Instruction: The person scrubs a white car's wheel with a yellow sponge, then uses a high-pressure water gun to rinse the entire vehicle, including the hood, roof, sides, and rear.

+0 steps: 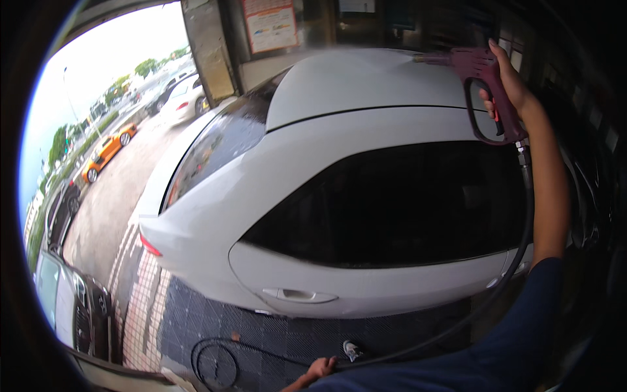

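My right hand [512,81] grips a maroon pressure-washer spray gun [482,73], held up over the roof of a white sedan [196,245]. Its nozzle points left, and a faint mist spreads from the tip across the car roof [352,78]. Two fingers curl through the trigger guard, at the black and red trigger [497,117]. From a metal fitting [522,153] at the gun's base, a black hose [526,210] runs down past my forearm. Low in the view, my left hand [322,366] is closed around that hose. Water beads on the rear window [220,137].
Coiled hose [215,362] lies on dark grated floor tiles [294,333] beside my shoe [351,350]. A pillar [210,49] stands behind the car's rear. Outside are an orange sports car [108,151], a white car [182,102] and other parked vehicles. A poster [271,24] hangs on the far wall.
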